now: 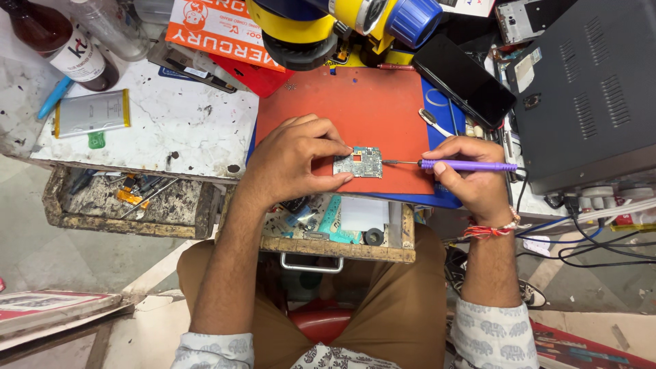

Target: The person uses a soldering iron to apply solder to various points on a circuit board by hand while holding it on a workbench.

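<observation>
Hands [297, 160] pin flat circuit board [358, 162]; slim purple screwdriver [465, 165] touches.

An orange and white printed package [219, 27] lies at the top. A white label [80, 58] wraps the brown bottle [58, 41]. A dark phone screen [465, 78] rests upper right.

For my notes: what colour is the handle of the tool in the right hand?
Purple handle, thin dark metal tip, held in the right hand; seen in the head view.

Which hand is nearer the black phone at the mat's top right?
Right. The right hand sits just below the phone, holding a purple tool. The left hand is farther left, pinching the circuit board.
</observation>
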